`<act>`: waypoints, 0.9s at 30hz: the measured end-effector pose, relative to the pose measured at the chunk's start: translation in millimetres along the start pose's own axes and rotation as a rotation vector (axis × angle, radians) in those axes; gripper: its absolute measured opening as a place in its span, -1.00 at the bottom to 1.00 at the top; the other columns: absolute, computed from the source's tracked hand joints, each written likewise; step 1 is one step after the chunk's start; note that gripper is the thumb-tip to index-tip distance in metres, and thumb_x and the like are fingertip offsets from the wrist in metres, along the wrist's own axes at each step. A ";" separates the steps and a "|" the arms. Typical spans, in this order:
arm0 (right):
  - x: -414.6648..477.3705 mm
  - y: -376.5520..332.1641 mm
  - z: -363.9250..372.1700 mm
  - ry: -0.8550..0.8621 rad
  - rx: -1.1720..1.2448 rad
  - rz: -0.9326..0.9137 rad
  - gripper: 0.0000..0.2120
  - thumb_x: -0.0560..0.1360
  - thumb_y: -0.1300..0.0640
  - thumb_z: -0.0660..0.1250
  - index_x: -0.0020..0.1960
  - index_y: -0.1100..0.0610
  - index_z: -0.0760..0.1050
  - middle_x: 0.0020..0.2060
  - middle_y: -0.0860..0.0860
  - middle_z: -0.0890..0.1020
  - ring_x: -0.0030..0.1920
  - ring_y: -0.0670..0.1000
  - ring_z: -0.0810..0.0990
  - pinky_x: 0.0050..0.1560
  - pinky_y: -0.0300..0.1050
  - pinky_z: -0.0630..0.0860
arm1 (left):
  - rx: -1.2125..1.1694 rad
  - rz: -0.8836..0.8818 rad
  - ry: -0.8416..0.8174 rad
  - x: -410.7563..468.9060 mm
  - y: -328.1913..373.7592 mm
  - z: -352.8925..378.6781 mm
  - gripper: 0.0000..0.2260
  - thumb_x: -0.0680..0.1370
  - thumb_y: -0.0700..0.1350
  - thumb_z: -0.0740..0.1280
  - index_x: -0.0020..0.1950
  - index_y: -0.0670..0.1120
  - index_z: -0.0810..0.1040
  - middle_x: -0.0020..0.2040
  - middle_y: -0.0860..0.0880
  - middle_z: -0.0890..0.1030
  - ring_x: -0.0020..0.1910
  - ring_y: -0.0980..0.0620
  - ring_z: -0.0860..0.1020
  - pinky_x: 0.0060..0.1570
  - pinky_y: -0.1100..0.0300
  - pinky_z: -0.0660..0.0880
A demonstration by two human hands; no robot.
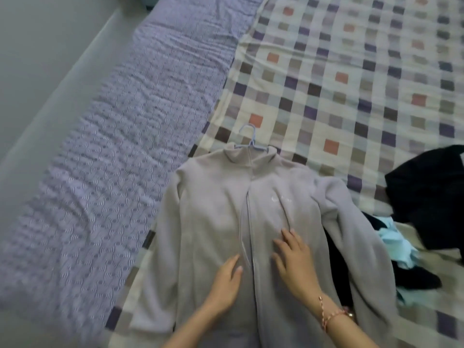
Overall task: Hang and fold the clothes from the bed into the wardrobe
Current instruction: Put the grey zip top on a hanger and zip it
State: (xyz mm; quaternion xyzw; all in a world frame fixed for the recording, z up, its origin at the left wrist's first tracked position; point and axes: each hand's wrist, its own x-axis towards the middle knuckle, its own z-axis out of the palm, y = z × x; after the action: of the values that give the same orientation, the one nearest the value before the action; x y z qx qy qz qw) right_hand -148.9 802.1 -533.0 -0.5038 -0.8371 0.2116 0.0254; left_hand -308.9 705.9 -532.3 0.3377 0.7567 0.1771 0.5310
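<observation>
A light grey zip-up fleece jacket (213, 209) lies flat, front up, on the checked bedspread (351, 84). A pale blue hanger (251, 140) sits inside its collar, hook pointing away from me. My left hand (226, 282) rests flat on the jacket just left of the zip. My right hand (293, 259) presses flat on the cloth just right of the zip, fingers spread. A red-and-white string bracelet circles my right wrist.
A heap of dark clothes (426, 192) with a light blue garment (394, 244) lies at the right on the bed. A purple patterned sheet (113, 146) covers the bed's left strip. Beyond it is the grey floor (37, 59).
</observation>
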 end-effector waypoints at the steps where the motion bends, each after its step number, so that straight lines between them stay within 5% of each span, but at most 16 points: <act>1: -19.9 -0.3 9.5 -0.036 0.122 0.049 -0.75 0.34 0.22 0.40 0.02 0.17 0.62 0.05 0.15 0.63 0.06 0.19 0.61 0.10 0.02 0.51 | -0.070 -0.089 -0.002 -11.7 -15.0 11.2 -0.66 0.62 -0.23 0.14 0.39 -0.28 0.31 0.40 -0.14 0.35 0.39 0.00 0.32 0.23 0.47 0.11; 4: -92.1 -6.1 30.6 -0.309 0.506 0.370 -0.78 0.50 0.27 0.32 0.15 0.26 0.55 0.04 0.07 0.60 0.10 0.07 0.55 0.16 -0.19 0.41 | -0.146 -0.319 -0.047 -61.4 -62.0 52.1 -0.82 0.60 -0.26 0.18 0.11 -0.28 0.53 0.11 -0.19 0.57 0.14 -0.06 0.51 0.12 0.30 0.34; 7: -140.5 -0.7 52.9 -0.379 0.754 0.820 -0.95 0.47 0.29 0.35 -0.09 0.27 0.57 -0.27 0.02 0.56 -0.13 0.05 0.52 -0.10 -0.22 0.38 | -0.240 -0.540 -0.128 -91.8 -85.6 78.8 -0.78 0.62 -0.18 0.16 -0.23 -0.10 0.44 -0.24 -0.08 0.48 -0.17 0.00 0.45 -0.14 0.13 0.43; 10: -178.0 0.6 68.7 -0.337 0.923 1.213 -0.79 0.41 0.26 0.38 -0.36 0.19 0.43 -0.45 0.08 0.46 -0.35 0.06 0.43 -0.27 -0.08 0.37 | -0.551 -0.762 -0.091 -108.8 -86.9 91.9 -0.89 0.61 -0.08 0.18 0.00 -0.11 0.40 -0.03 -0.12 0.48 -0.10 -0.02 0.46 -0.10 0.11 0.40; 13: -201.6 -12.6 71.8 -0.399 1.092 1.478 -0.90 0.47 0.31 0.33 -0.17 0.22 0.41 -0.27 0.15 0.47 -0.27 0.09 0.44 -0.31 -0.09 0.39 | -0.820 -0.839 -0.013 -112.6 -90.4 107.2 -0.80 0.60 -0.09 0.22 0.18 -0.14 0.40 0.19 -0.23 0.50 0.18 -0.16 0.49 0.05 -0.04 0.42; 15: -212.5 -17.9 76.5 -0.433 1.176 1.559 -0.84 0.47 0.24 0.36 -0.01 0.19 0.39 -0.13 0.15 0.50 -0.13 0.12 0.48 -0.19 0.02 0.45 | -0.991 -0.849 0.089 -113.6 -87.3 114.7 -0.70 0.60 -0.13 0.23 0.29 -0.23 0.40 0.29 -0.25 0.46 0.29 -0.17 0.44 0.11 -0.01 0.42; 17: -219.9 -22.4 75.7 -0.454 1.302 1.582 -0.86 0.48 0.19 0.36 -0.07 0.17 0.40 -0.28 0.11 0.55 -0.28 0.06 0.55 -0.19 -0.01 0.45 | -1.090 -0.850 0.184 -114.4 -84.2 118.6 -0.67 0.59 -0.15 0.24 0.32 -0.27 0.39 0.32 -0.24 0.45 0.32 -0.16 0.42 0.16 0.04 0.39; 21: -233.1 -27.4 73.1 -0.417 1.480 1.597 -0.89 0.51 0.21 0.33 -0.17 0.19 0.44 -0.27 0.08 0.52 -0.27 0.02 0.49 -0.33 -0.12 0.39 | -1.213 -0.821 0.094 -113.5 -81.6 124.9 -0.68 0.60 -0.10 0.23 0.32 -0.18 0.42 0.31 -0.17 0.45 0.34 -0.09 0.40 0.14 0.11 0.36; 23: -239.0 -27.4 74.3 -0.412 1.617 1.559 -0.92 0.50 0.24 0.33 -0.16 0.20 0.49 -0.32 0.08 0.57 -0.30 0.02 0.51 -0.40 -0.17 0.49 | -1.234 -0.803 0.055 -112.2 -78.9 127.6 -0.80 0.60 -0.09 0.23 0.14 -0.17 0.50 0.16 -0.14 0.50 0.22 -0.07 0.48 0.13 0.12 0.37; 27: -246.9 -24.0 74.5 -0.385 1.762 1.434 -0.96 0.46 0.29 0.34 -0.14 0.27 0.54 -0.41 0.08 0.59 -0.44 -0.03 0.52 -0.49 -0.28 0.50 | -1.184 -0.767 0.034 -110.4 -74.5 134.3 -0.83 0.56 -0.08 0.29 -0.19 -0.12 0.50 -0.17 -0.05 0.56 -0.22 0.06 0.51 -0.24 0.21 0.43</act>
State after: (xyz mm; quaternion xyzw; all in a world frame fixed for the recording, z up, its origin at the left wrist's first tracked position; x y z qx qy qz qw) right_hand -66.7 557.1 -549.5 -0.6307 0.0901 0.7623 0.1143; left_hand -186.0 563.7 -553.6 -0.3014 0.6069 0.3647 0.6387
